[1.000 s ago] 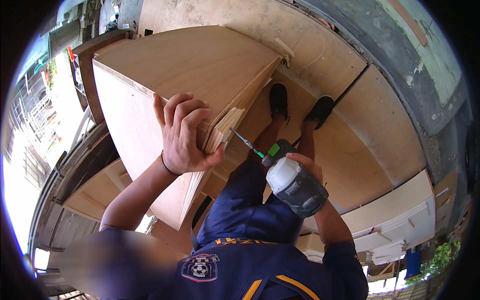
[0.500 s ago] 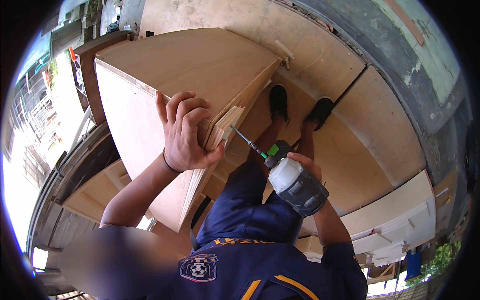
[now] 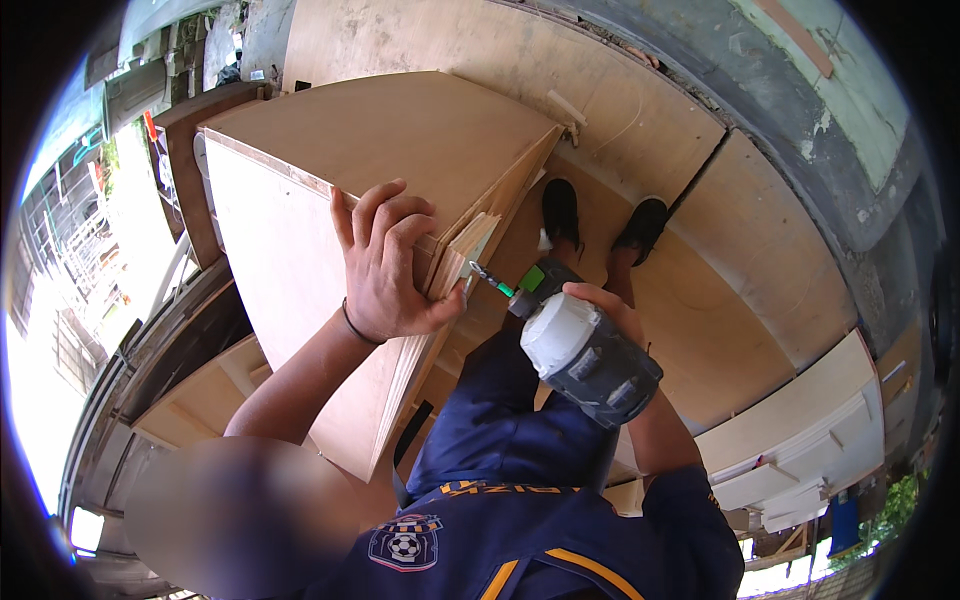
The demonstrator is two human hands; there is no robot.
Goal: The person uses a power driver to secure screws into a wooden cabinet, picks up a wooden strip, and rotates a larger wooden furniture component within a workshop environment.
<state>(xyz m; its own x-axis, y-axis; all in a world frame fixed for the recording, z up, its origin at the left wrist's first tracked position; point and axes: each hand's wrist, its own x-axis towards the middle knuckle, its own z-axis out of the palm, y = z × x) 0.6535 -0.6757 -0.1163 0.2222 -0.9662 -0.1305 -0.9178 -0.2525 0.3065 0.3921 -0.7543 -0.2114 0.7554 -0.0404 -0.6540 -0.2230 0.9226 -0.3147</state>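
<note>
My right hand [image 3: 612, 312] grips a cordless drill [image 3: 590, 365] with a white-and-dark body and a green-collared bit [image 3: 490, 276]. The bit meets the layered edge of a large plywood box [image 3: 390, 125], just beside my left thumb. Whether its tip is inside the wood is hard to make out. My left hand [image 3: 392, 268] clasps the box's corner, its fingers bent over the upper panel and its thumb along the stacked edge strips [image 3: 462, 250]. The drill's handle is mostly hidden by my hand.
Plywood sheets [image 3: 720, 300] lie on the floor under my feet. Stacked pale boards [image 3: 800, 450] are at the right, with a concrete strip [image 3: 800, 130] beyond. A wooden frame [image 3: 200, 395] stands at the left, below the box.
The drill has moved a little left toward the box edge, and less of its bit shows. My left hand keeps its hold on the corner. The whole view has shifted slightly.
</note>
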